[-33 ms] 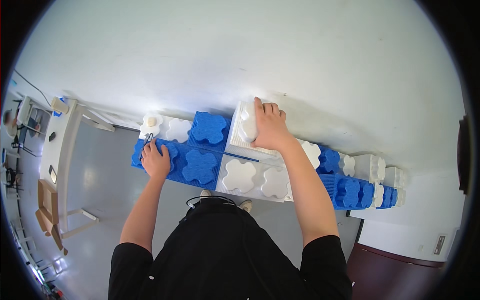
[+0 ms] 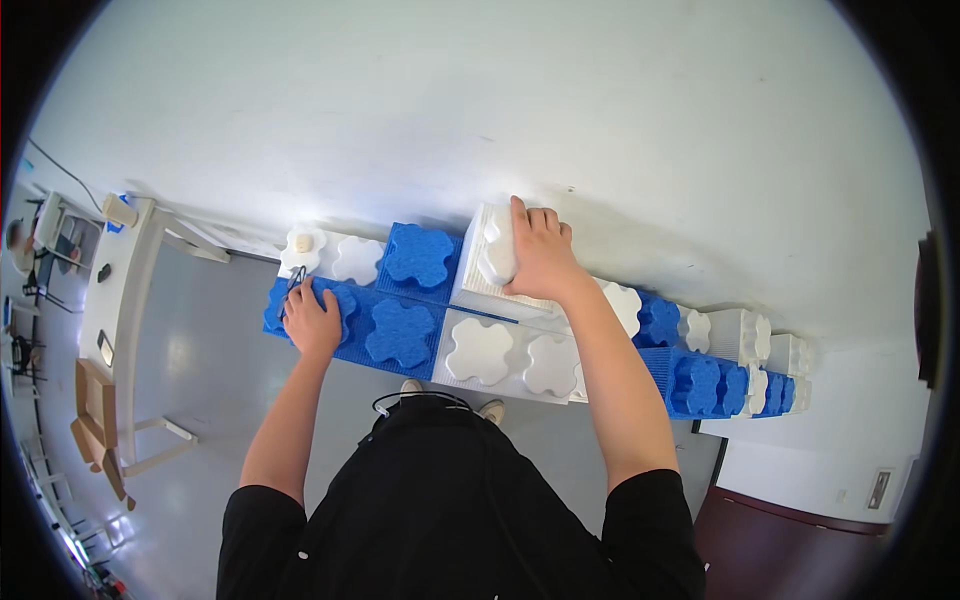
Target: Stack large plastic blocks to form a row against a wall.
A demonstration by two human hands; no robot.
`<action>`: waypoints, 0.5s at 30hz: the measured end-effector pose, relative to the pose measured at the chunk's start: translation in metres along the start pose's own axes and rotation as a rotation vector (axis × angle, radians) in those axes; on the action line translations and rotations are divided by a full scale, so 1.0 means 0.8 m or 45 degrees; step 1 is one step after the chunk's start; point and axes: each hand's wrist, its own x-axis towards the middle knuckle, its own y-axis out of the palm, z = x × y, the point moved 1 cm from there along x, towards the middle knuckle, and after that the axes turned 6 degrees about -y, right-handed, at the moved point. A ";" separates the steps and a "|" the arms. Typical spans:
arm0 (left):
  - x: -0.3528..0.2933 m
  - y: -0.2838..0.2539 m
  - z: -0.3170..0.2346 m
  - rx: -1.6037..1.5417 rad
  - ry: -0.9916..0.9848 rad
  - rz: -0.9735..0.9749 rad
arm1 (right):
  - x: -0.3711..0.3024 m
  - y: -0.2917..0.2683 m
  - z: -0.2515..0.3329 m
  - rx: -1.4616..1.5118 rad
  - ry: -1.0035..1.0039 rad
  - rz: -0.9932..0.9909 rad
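Note:
A row of large blue and white building blocks with clover-shaped studs runs along the wall. My right hand (image 2: 543, 253) is closed over the top of a raised white building block (image 2: 478, 290), the thumb on its near side and the fingers over the stud. To the left, my left hand (image 2: 312, 320) rests on a long blue building block (image 2: 375, 348), its fingers bent round the left stud. A thin dark looped item (image 2: 297, 277) sticks up by those fingertips; its kind is unclear. Between the hands stands a blue block (image 2: 416, 258).
A white wall (image 2: 480, 110) rises right behind the blocks. Near me in the row lies a white block (image 2: 508, 360); more blocks (image 2: 700, 385) continue right. At the left stands a white table (image 2: 130, 270) with a phone (image 2: 105, 347) and an open cardboard box (image 2: 95, 410) by it.

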 end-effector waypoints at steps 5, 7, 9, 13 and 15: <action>-0.001 0.002 0.001 -0.002 0.020 -0.011 | -0.003 0.002 0.001 0.039 0.007 0.014; 0.000 0.002 0.000 -0.014 0.025 -0.006 | 0.000 0.001 0.003 0.012 0.027 0.063; 0.001 0.003 0.000 0.019 0.017 -0.016 | 0.005 0.008 0.006 -0.023 0.036 0.071; 0.002 0.007 0.001 0.015 0.034 -0.026 | 0.010 0.010 0.004 -0.038 0.046 0.071; 0.002 0.009 0.003 0.016 0.059 -0.059 | 0.013 0.009 0.010 -0.034 0.068 0.083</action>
